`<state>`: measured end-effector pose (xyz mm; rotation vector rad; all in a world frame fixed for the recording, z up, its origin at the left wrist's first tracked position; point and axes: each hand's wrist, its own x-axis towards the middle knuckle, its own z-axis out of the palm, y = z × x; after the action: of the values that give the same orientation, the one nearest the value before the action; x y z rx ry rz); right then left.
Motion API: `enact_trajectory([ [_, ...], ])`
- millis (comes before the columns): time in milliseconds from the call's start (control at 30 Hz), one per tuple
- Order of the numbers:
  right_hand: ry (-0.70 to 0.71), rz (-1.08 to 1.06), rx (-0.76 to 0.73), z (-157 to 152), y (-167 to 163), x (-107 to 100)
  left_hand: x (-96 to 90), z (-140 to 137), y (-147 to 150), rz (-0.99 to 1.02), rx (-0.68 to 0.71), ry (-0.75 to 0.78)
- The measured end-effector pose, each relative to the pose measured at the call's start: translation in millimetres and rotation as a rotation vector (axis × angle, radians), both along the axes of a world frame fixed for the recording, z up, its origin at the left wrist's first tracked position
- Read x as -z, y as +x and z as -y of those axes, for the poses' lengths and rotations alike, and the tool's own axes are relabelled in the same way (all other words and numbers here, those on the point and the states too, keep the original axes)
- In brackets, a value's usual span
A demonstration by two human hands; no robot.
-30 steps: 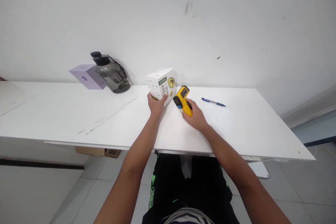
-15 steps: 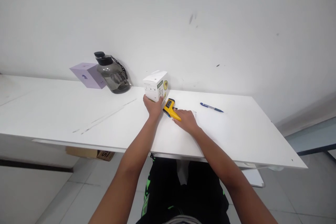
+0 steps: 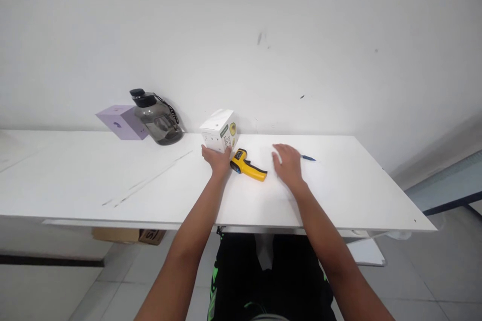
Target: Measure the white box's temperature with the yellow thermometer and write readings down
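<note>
My left hand (image 3: 217,159) is wrapped round the near end of a white carton (image 3: 218,129) with avocado pictures, which stands on the white table (image 3: 150,188). Just right of that hand lies a yellow and black infrared thermometer (image 3: 249,165), its handle pointing toward the right. My right hand (image 3: 289,164) is over the table beyond the handle, fingers bent apart from the thumb, with nothing seen in it. Partly hidden behind this hand is a blue pen (image 3: 308,158).
A dark translucent water bottle (image 3: 160,123) stands at the back left, against a lilac box (image 3: 122,123). The white wall (image 3: 226,35) rises along the table's far edge. Below the table on the left is a cardboard box (image 3: 120,234).
My right hand has let go of the infrared thermometer and moved right, toward the pen. The thermometer's handle has swung round to the right. My left hand stays on the carton.
</note>
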<state>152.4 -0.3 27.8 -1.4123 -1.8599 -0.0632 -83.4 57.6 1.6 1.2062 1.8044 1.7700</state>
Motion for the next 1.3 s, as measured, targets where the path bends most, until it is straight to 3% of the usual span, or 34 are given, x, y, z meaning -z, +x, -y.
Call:
enact_trajectory([
  [100, -0.084, -0.061, 0.272, -10, 35, 3, -11.3, 15, 11, -0.093, -0.101, 0.030],
  [233, -0.308, -0.050, 0.530, -24, 55, 26, -22.3, 43, 36, -0.359, 0.022, 0.315],
  [300, -0.387, -0.049, 0.557, -29, 57, 36, -22.4, 55, 49, -0.466, 0.224, 0.381],
  [400, -0.408, -0.045, 0.553, -35, 57, 45, -17.1, 66, 65, -0.750, 0.665, 0.297],
  [467, -0.373, -0.032, 0.543, -36, 56, 47, -12.9, 66, 70, -0.836, 0.771, 0.206],
  [600, -0.238, -0.020, 0.509, -34, 51, 41, -9.6, 58, 67, -0.831, 0.764, 0.098],
  [733, -0.140, -0.052, 0.488, -30, 41, 31, -12.7, 54, 59, -0.884, 0.868, 0.087],
  [1000, -0.165, -0.108, 0.493, -28, 35, 27, -17.9, 62, 57, -0.881, 1.044, 0.069],
  [1133, -0.195, -0.110, 0.490, -28, 35, 29, -12.1, 59, 59, -0.950, 1.025, 0.114],
  [1300, -0.208, -0.121, 0.480, -28, 35, 28, -5.6, 47, 55, -1.032, 0.906, 0.120],
])
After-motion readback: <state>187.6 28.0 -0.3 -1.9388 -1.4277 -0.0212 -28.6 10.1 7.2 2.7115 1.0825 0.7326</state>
